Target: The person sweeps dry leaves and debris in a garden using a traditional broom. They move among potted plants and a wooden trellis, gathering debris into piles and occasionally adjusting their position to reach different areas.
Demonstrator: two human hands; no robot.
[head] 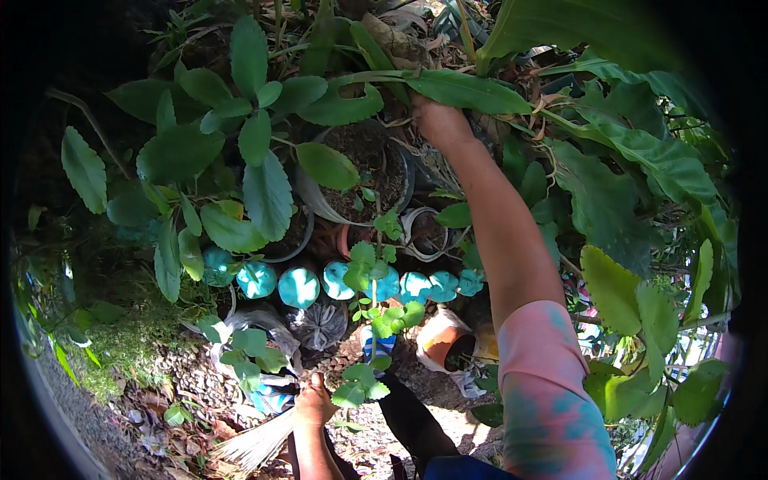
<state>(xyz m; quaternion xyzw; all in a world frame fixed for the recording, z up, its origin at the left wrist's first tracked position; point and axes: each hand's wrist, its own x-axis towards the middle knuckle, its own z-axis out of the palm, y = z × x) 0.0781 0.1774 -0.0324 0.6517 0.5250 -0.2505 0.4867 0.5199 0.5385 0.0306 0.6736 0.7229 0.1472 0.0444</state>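
My left hand [315, 403] is low in the picture, closed around a stick broom [259, 441] whose pale bristles fan out toward the lower left. Far ahead, my right hand [441, 123] reaches in among the plants. Its fingers are hidden beneath a long green leaf [468, 91] and shadow, so I cannot tell whether they grip anything. Just left of that hand stands a large round pot [410, 180] of dark soil. Dry leaves and stems [426, 147] lie close around the wrist.
Turquoise-painted bottle bottoms [299, 288] form a row across the middle. A small white pot [409, 231] sits behind them; an orange pot [438, 343] lies tilted in front. Broad-leaved plants [258, 138] crowd the left, others the right. Gravel [201, 375] and fallen leaves cover the ground.
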